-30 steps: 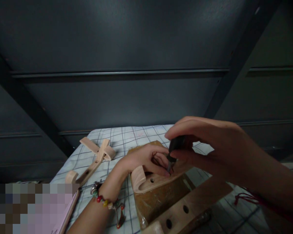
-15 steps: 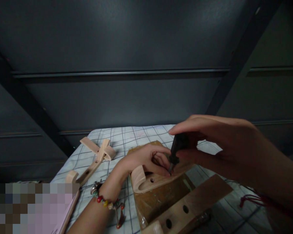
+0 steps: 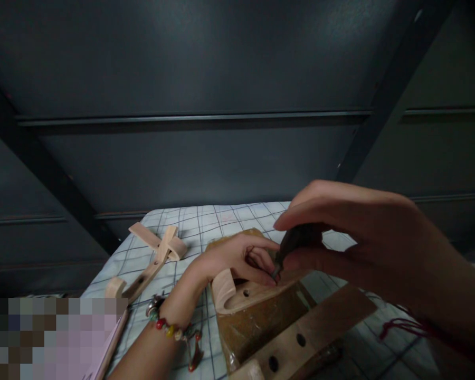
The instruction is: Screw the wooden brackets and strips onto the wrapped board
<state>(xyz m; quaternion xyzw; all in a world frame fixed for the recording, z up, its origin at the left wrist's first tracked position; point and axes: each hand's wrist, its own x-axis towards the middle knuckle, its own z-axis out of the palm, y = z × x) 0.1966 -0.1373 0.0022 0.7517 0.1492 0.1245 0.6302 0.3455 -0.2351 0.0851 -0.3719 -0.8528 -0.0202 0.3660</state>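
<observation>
A short dark screwdriver (image 3: 298, 238) is gripped by my right hand (image 3: 364, 227), its thumb and fingers closed round the handle. The shaft slants down to the left, its tip beside the thumb of my left hand (image 3: 237, 256). That hand lies over a pale wooden hook piece (image 3: 241, 302) with curled fingers, holding it down; what is at the fingertips is too small to make out. One dark hole shows near the curved end of the wood. Beneath lies a brown block (image 3: 269, 322) wrapped in clear plastic.
A second wooden piece (image 3: 324, 322) with two dark holes lies at the block's near side. More curved wooden pieces (image 3: 158, 258) rest on the checked tablecloth (image 3: 206, 216) at left. A dark panelled wall (image 3: 206, 158) stands behind the table. The lower left corner is pixelated.
My right hand has turned slightly, and the screwdriver leans over more than before. My left hand and the wooden pieces are nearly unmoved.
</observation>
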